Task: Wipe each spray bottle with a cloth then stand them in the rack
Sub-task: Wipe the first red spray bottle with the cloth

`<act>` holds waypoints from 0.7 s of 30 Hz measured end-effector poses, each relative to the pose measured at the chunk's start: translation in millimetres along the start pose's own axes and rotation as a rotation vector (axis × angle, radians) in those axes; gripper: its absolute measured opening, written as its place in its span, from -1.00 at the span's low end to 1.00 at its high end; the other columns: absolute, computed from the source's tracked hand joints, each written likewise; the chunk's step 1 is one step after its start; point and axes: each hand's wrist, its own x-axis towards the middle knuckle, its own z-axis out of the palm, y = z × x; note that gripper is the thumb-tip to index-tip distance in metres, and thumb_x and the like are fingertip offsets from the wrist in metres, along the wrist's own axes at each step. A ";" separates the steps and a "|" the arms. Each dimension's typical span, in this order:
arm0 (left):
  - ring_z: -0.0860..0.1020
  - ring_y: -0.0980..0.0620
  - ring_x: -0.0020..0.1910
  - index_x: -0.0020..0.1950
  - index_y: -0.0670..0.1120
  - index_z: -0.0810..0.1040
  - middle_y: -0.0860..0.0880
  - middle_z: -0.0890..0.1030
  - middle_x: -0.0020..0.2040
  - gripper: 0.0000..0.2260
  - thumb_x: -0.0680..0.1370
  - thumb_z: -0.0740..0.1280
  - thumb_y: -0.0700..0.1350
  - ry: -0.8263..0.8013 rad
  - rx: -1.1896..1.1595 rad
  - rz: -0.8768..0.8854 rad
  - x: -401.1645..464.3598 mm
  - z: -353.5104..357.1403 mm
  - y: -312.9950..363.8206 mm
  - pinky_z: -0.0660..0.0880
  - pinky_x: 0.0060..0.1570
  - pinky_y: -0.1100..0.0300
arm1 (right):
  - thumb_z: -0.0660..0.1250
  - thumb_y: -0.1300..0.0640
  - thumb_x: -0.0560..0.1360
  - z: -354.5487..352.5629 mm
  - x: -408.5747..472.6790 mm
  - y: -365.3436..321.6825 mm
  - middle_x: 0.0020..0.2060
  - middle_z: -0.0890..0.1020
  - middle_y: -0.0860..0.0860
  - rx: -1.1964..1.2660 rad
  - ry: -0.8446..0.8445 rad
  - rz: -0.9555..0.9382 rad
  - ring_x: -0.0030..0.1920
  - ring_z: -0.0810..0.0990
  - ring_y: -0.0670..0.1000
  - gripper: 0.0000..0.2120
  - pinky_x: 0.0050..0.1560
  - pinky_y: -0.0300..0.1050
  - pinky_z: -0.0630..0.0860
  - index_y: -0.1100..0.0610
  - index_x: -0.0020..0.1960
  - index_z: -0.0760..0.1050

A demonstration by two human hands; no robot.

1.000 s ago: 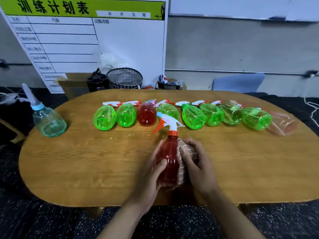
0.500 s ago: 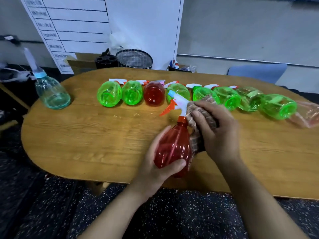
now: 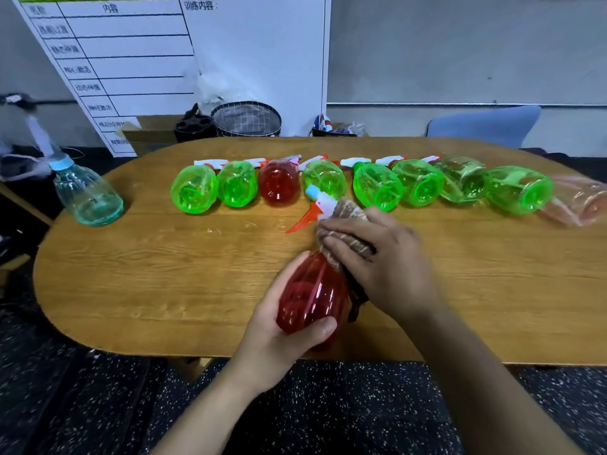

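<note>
Left hand (image 3: pixel 279 336) clamped round red translucent plastic spray bottle (image 3: pixel 312 297); right hand (image 3: pixel 377 267) pressing brown knitted cloth (image 3: pixel 345 224) on neck. Advise rotating bottle, wiping nozzle too.

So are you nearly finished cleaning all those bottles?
Not nearly. Done: nothing visibly racked. In hand: left hand grips the red plastic spray bottle; right hand rubs a brown cloth on its neck. Left: the row of green bottles lying on the wooden table.

Chinese headings "内容" and "训练内容:" on the white wall chart (image 3: pixel 197 60)
</note>
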 end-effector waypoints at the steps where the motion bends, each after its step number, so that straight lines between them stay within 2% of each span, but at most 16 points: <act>1: 0.56 0.02 0.46 0.63 0.08 0.34 0.07 0.58 0.47 -0.23 0.49 0.55 -0.24 -0.014 0.011 -0.004 1.3 0.3 -0.7 0.53 0.42 0.07 | 0.40 -0.15 0.59 -1.8 0.3 3.7 -0.10 0.58 -0.14 -0.015 0.004 0.006 -0.15 0.59 -0.10 -0.74 -0.18 -0.09 0.55 -0.15 0.22 0.71; 5: 0.58 0.08 0.42 0.62 0.15 0.34 0.18 0.58 0.44 -0.21 0.47 0.56 -0.23 -0.050 0.028 -0.018 6.9 3.2 -0.6 0.58 0.29 0.16 | 0.42 -0.12 0.59 -9.0 5.1 20.9 -0.09 0.64 -0.05 -0.058 0.156 0.112 -0.17 0.60 -0.05 -0.74 -0.18 -0.03 0.55 -0.09 0.23 0.71; 7: 0.58 0.09 0.41 0.61 0.15 0.35 0.18 0.59 0.43 -0.21 0.46 0.56 -0.23 -0.032 0.035 -0.003 8.1 3.8 -1.0 0.58 0.26 0.22 | 0.45 -0.07 0.59 -7.5 5.1 22.1 -0.11 0.62 -0.04 -0.003 0.113 0.042 -0.17 0.59 -0.05 -0.74 -0.16 0.00 0.56 -0.04 0.23 0.72; 9: 0.58 0.11 0.41 0.62 0.13 0.34 0.18 0.59 0.43 -0.21 0.46 0.56 -0.24 -0.013 0.043 0.013 7.5 3.2 -2.1 0.56 0.26 0.28 | 0.46 -0.06 0.59 -4.6 5.5 19.9 -0.13 0.59 -0.06 0.011 0.072 -0.030 -0.17 0.58 -0.05 -0.75 -0.18 0.03 0.57 -0.02 0.22 0.72; 14: 0.55 0.16 0.44 0.62 0.18 0.33 0.27 0.54 0.45 -0.19 0.46 0.60 -0.16 -0.031 0.081 0.035 6.9 4.6 -1.7 0.55 0.32 0.22 | 0.43 -0.08 0.60 3.1 12.3 11.6 -0.09 0.64 -0.02 -0.042 0.256 0.067 -0.18 0.59 -0.06 -0.74 -0.19 0.00 0.55 -0.02 0.23 0.72; 18: 0.52 0.12 0.48 0.58 0.17 0.36 0.20 0.54 0.48 -0.22 0.42 0.61 -0.02 -0.003 0.076 0.037 7.0 5.2 -0.9 0.51 0.36 0.25 | 0.48 -0.05 0.59 10.0 12.2 0.9 -0.12 0.57 -0.12 -0.042 0.159 -0.093 -0.18 0.59 -0.09 -0.77 -0.23 -0.03 0.55 -0.03 0.21 0.72; 21: 0.52 0.23 0.44 0.57 0.23 0.34 0.33 0.53 0.43 -0.20 0.44 0.64 -0.09 -0.039 0.095 0.046 4.9 6.7 1.3 0.52 0.27 0.35 | 0.48 -0.05 0.59 5.7 16.2 2.8 -0.07 0.65 -0.03 -0.054 0.290 -0.005 -0.17 0.63 -0.03 -0.75 -0.22 0.00 0.58 -0.01 0.22 0.72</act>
